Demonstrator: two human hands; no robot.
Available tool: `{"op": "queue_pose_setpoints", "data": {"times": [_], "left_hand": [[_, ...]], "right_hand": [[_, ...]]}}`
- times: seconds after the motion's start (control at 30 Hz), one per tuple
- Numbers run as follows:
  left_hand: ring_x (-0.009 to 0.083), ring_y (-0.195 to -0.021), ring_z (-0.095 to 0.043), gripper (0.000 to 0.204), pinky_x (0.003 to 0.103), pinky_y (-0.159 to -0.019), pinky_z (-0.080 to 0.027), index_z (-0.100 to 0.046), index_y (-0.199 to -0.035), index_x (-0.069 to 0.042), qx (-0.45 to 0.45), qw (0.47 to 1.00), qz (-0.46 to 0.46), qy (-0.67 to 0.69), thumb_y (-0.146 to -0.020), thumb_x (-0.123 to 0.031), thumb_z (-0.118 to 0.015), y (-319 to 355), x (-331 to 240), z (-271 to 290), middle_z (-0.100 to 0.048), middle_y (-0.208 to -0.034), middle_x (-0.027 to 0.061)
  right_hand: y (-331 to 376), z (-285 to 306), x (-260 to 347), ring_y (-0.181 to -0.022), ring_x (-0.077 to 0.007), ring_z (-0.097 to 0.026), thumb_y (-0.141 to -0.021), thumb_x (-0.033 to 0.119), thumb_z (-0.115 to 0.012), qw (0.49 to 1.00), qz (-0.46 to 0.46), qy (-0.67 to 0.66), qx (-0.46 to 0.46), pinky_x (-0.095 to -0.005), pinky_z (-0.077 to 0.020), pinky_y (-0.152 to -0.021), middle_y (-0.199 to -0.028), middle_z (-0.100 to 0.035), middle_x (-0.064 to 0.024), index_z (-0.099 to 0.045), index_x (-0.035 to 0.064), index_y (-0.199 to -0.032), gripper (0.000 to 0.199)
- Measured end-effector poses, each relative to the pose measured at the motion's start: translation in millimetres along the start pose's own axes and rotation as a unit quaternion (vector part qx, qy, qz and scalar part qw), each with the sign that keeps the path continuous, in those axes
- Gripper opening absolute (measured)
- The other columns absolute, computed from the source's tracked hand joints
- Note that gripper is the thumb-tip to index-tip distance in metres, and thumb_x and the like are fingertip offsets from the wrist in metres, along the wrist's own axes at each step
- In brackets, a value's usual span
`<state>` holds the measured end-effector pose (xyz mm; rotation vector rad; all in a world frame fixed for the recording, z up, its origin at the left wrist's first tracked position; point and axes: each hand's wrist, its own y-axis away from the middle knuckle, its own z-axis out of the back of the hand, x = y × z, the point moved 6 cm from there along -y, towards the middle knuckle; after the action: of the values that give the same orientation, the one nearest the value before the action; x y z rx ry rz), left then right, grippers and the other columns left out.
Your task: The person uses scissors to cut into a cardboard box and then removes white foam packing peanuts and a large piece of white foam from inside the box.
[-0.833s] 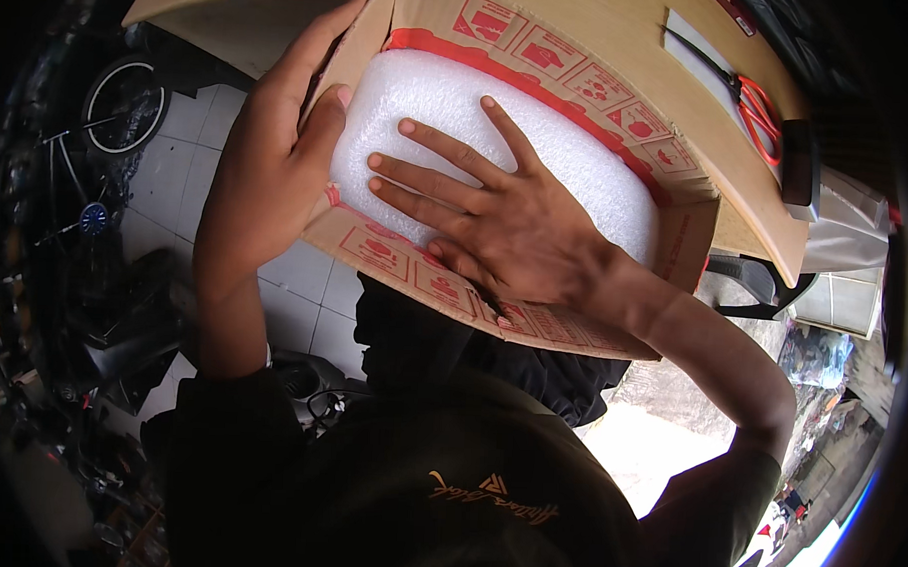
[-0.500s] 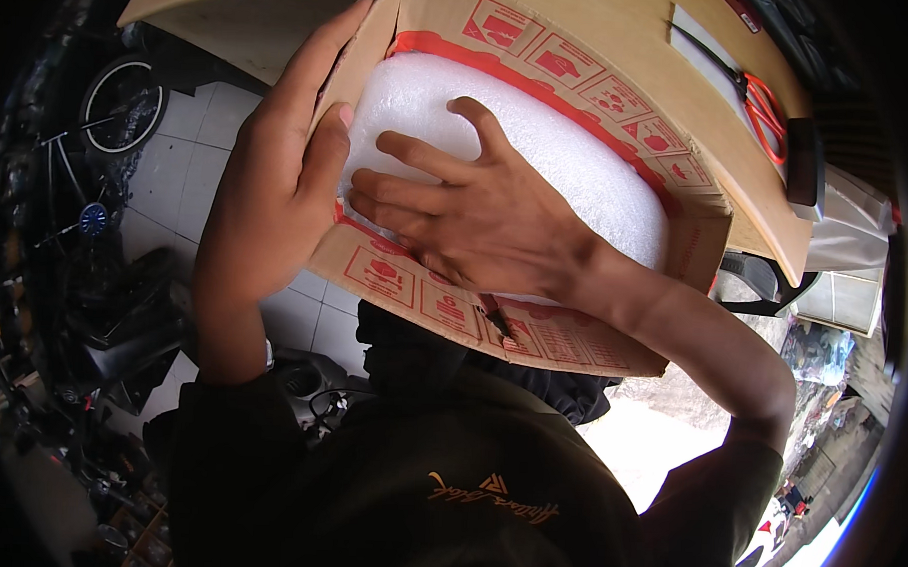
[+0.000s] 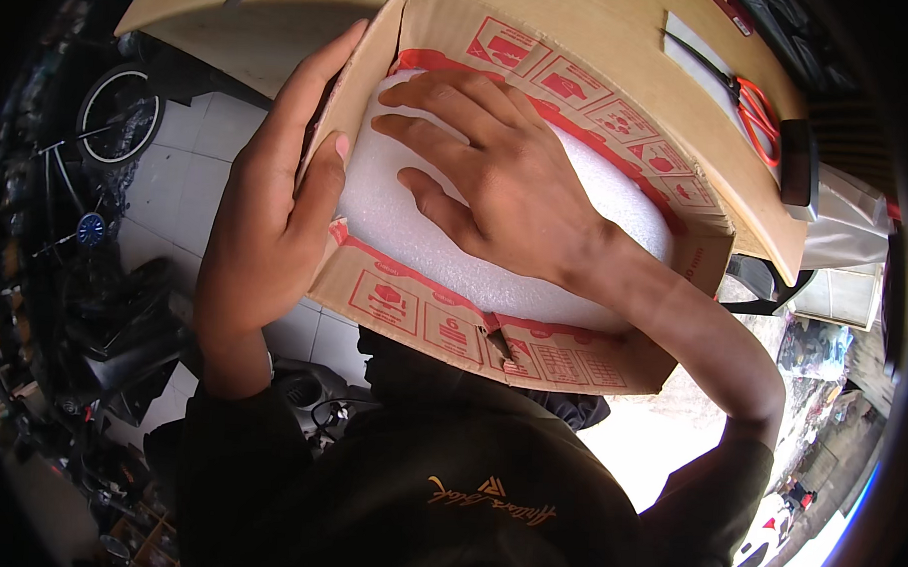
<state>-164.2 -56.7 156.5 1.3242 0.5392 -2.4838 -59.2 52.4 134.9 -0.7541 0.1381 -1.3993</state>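
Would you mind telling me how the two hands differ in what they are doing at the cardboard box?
The left hand grips the outside of the cardboard box, fingers along its side flap and thumb hooked over the edge; the right hand reaches inside. The left hand touches cardboard, while the right hand lies palm down, fingers spread, on the white foam sheet. Both are bare, and both forearms end in dark sleeves.

Head camera looks steeply down, close over the cardboard box.
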Motion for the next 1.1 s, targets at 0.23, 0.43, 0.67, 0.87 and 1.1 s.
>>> {"op": "queue_pose_setpoints", "data": {"times": [0.23, 0.43, 0.67, 0.87, 1.1], "left_hand": [[0.0243, -0.147, -0.039, 0.055, 0.035, -0.12, -0.027, -0.034, -0.154, 0.005, 0.002, 1.0, -0.022, -0.013, -0.101, -0.002, -0.044, 1.2, 5.2, -1.8, -0.042, -0.157, 0.0173], [0.0296, -0.135, -0.053, 0.054, 0.038, -0.113, -0.038, -0.037, -0.154, -0.003, -0.021, 0.998, -0.021, -0.046, -0.101, -0.001, -0.044, -0.8, 7.2, 0.0, -0.053, -0.146, 0.0208], [0.0282, -0.134, -0.053, 0.05, 0.038, -0.113, -0.037, -0.04, -0.153, -0.002, -0.035, 0.998, -0.025, -0.039, -0.102, -0.005, -0.044, -0.6, 5.1, 0.5, -0.054, -0.145, 0.0195], [0.0273, -0.135, -0.052, 0.051, 0.038, -0.115, -0.035, -0.04, -0.152, -0.003, -0.031, 0.998, -0.024, -0.054, -0.102, -0.004, -0.043, -2.1, 3.2, -5.6, -0.053, -0.146, 0.0185], [0.0237, -0.145, -0.041, 0.055, 0.036, -0.12, -0.028, -0.035, -0.154, 0.004, 0.004, 0.999, -0.02, -0.041, -0.101, -0.004, -0.045, -9.3, 3.2, -9.0, -0.043, -0.157, 0.0188]], "right_hand": [[-1.3, -20.1, 2.4, -0.128, -0.0247, -0.052, -0.084, 0.017, -0.064, 0.997, 0.025, 0.047, 0.06, -0.042, -0.0403, -0.107, -0.127, -0.064, -0.009, -0.07, 0.0008, -0.116, 0.036], [-5.5, -32.3, -2.0, -0.128, -0.0235, -0.055, -0.084, 0.016, -0.064, 0.994, 0.049, 0.037, 0.089, -0.0419, -0.0394, -0.111, -0.124, -0.067, -0.0097, -0.071, 0.0009, -0.114, 0.034], [7.3, -16.3, 15.7, -0.116, -0.0219, -0.063, -0.08, 0.007, -0.063, 0.992, 0.114, -0.002, 0.051, -0.0387, -0.0439, -0.11, -0.113, -0.071, -0.0094, -0.075, 0.0007, -0.106, 0.029], [20.7, -29.4, 32.5, -0.114, -0.0167, -0.057, -0.076, 0.018, -0.067, 0.977, 0.164, 0.095, 0.095, -0.0368, -0.0399, -0.103, -0.106, -0.066, -0.001, -0.077, 0.0146, -0.081, 0.012], [31.5, -29.0, 29.3, -0.123, -0.0197, -0.05, -0.078, 0.019, -0.07, 0.984, 0.108, 0.072, 0.121, -0.038, -0.037, -0.102, -0.123, -0.059, -0.0037, -0.078, 0.018, -0.095, 0.019]]}}
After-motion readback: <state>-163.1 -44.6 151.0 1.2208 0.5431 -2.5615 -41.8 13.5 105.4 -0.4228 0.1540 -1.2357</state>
